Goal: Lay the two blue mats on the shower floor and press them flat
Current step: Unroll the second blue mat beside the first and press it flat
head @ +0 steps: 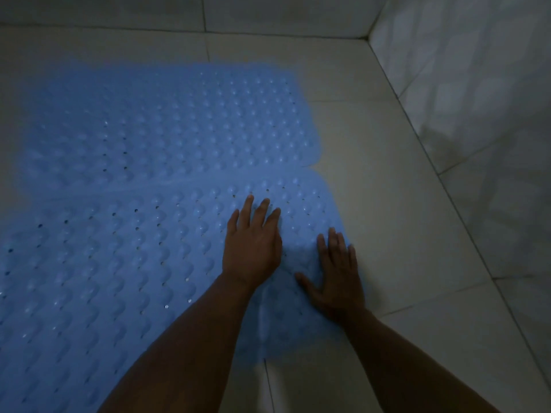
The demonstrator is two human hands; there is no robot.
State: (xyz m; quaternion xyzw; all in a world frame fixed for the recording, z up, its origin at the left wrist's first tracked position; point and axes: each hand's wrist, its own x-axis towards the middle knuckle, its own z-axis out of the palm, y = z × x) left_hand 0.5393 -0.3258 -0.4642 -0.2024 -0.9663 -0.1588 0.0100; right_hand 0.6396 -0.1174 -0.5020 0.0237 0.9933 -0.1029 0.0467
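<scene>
I count two blue mats on the tiled shower floor (pixel 387 204), lying edge to edge: the far mat (pixel 179 120) and the near mat (pixel 104 263), both studded with bumps and small holes. I can read no writing. My left hand (pixel 253 248) and right hand (pixel 337 278) press flat, fingers straight, on the near mat's right end.

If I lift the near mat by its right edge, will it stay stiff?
Probably not. The near mat shows a ridge between the left hand and right hand, so it likely flops. Its dimples suggest suction cups, which may cling to the floor tiles.
</scene>
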